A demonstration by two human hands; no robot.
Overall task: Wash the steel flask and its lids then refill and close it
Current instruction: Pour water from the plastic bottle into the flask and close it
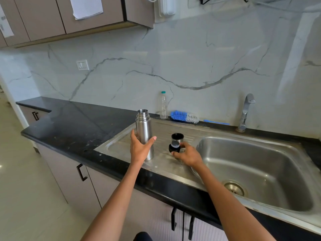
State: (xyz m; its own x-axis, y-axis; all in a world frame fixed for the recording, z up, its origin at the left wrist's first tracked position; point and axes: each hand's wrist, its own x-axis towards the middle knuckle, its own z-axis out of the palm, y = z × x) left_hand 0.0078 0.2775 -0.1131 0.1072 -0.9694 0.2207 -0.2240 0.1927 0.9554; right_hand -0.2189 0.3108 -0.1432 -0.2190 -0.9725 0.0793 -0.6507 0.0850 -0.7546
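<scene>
On the draining board left of the sink basin (260, 171), the steel flask (144, 133) stands upright with its mouth uncovered. The left hand (139, 148) has a half-open grip around the lower body of the flask, with the thumb on the side nearer the basin and the fingers behind it. Between the flask and the basin, the right hand (188, 156) touches the black stopper lid (173, 147) with its fingertips; whether it truly pinches the lid I cannot tell. The steel cup lid (177, 138) stands just behind the stopper. At the wall behind the basin lie a blue bottle brush (184, 117) and a plastic bottle (163, 106), and the tap (245, 112) is shut. I judge that the flask is taken apart and washing has not begun. The next move calls for carrying the flask to the basin and opening the tap
</scene>
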